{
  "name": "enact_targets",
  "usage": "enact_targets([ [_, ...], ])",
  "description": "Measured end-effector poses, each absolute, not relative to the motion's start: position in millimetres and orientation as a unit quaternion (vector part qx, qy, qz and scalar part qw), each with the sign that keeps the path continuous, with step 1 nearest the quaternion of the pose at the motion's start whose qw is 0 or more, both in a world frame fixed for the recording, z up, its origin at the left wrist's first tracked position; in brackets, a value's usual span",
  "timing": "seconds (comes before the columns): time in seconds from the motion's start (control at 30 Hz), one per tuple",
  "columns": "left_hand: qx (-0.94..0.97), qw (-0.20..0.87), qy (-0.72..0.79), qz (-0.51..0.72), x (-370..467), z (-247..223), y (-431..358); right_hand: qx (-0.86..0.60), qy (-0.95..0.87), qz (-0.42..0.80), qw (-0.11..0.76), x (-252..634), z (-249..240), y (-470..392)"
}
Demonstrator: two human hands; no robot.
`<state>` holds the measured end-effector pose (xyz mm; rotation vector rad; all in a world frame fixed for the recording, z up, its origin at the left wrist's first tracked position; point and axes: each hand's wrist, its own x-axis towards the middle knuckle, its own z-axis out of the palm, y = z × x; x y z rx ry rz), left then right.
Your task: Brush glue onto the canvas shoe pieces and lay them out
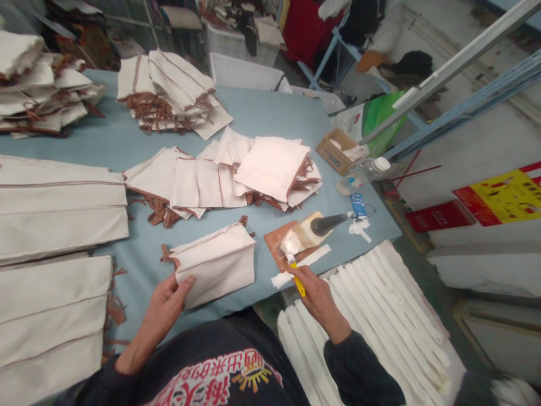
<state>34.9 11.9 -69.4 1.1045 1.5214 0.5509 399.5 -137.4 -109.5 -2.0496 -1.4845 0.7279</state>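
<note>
My left hand [171,296] pinches the near left corner of a cream fabric piece [220,262] with brown trim, lying at the table's front edge. In my right hand [313,290] is a small brush with a yellow handle [299,280]. Its tip points at the white, smeared mouth of a cut-open plastic container [305,234] lying on its side, which has a dark neck. Whether the bristles touch what is inside I cannot tell. Under the container is a brown board [275,239], and a white strip [313,256] lies beside it.
Cream fabric pieces with brown ties lie in a middle heap [270,169] and back stacks [177,84]. Long fabric panels [59,203] cover the left side. A small carton [338,151] and a clear bottle [357,179] stand at the right edge. White folded strips [380,304] lie below right.
</note>
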Motion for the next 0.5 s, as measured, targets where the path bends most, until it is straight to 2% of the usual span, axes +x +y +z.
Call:
enact_targets([
  [0.1,0.468,0.585,0.621,0.229,32.2,-70.2,11.1,-0.763,-0.465,0.284,0.347,392.9,-116.2,-138.7],
  [0.3,0.490,0.601,0.583,0.241,28.7,-72.9,11.4,-0.754,-0.205,0.286,0.555,379.1,-161.2,-120.2],
  [0.4,0.513,0.600,0.565,0.240,29.4,-67.4,12.2,-0.726,-0.114,0.270,0.623,376.5,-166.1,-121.9],
  [0.5,0.529,0.594,0.551,0.251,29.7,-58.6,11.8,-0.697,-0.057,0.269,0.662,372.9,-150.2,-131.9],
])
